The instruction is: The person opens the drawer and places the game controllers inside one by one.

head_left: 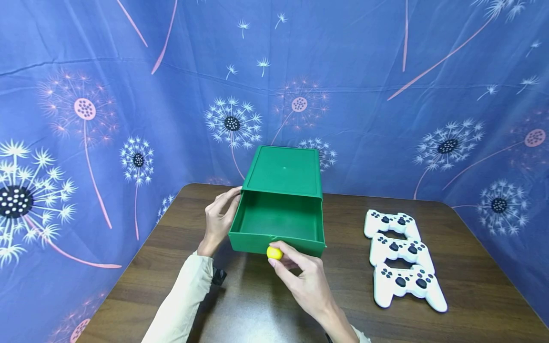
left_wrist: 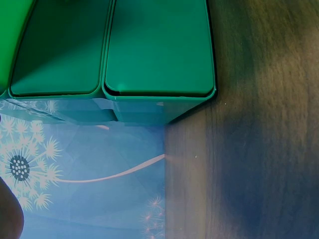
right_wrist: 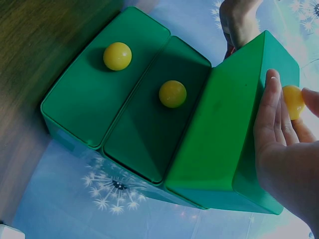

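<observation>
A green drawer cabinet (head_left: 283, 169) stands on the table with its top drawer (head_left: 279, 216) pulled out; the inside looks bare. My right hand (head_left: 306, 281) pinches the round yellow knob (head_left: 274, 253) on that drawer's front between thumb and fingers. At the cabinet's left side, my left hand (head_left: 220, 216) rests against the wall near the drawer opening. Two lower drawers, the middle one (right_wrist: 149, 119) and the bottom one (right_wrist: 94, 89), are closed in the right wrist view, each with its own yellow knob. The left wrist view shows the closed drawer fronts (left_wrist: 159, 50) from the side.
Three white game controllers (head_left: 405, 252) lie in a column at the right of the brown wooden table (head_left: 343, 305). A blue cloth (head_left: 364, 119) with dandelion prints hangs behind and beside the table.
</observation>
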A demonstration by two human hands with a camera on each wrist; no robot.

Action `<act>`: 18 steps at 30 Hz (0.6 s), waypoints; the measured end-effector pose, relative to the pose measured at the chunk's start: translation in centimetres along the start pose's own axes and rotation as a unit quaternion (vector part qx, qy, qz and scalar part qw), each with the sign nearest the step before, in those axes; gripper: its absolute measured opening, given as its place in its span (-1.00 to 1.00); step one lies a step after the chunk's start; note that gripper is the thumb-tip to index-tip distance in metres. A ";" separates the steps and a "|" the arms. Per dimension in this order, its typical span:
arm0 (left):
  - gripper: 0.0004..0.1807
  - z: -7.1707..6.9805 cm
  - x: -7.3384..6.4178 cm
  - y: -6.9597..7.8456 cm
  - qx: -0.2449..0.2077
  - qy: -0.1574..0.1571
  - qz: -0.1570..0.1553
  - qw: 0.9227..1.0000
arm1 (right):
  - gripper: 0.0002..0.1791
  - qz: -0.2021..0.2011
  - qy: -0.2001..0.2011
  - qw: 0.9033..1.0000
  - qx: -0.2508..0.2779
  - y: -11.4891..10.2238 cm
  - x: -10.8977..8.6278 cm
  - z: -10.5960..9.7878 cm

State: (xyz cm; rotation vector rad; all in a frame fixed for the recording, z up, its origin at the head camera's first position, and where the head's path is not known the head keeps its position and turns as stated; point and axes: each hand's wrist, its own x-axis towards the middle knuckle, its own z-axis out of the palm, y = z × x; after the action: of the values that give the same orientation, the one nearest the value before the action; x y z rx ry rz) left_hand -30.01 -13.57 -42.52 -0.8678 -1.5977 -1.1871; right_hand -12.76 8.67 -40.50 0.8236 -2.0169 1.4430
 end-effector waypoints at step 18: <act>-0.56 0.1 0.2 0.3 -0.008 0.005 0.006 1.000 | -0.50 -0.010 -0.021 1.000 -0.013 -0.2 -1.3 -0.3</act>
State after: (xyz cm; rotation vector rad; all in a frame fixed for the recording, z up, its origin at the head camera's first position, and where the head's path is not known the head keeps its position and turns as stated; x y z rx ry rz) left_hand -29.84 -13.41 -42.29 -0.8800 -1.5749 -1.1954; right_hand -11.75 9.14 -41.22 0.8664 -2.0485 1.3958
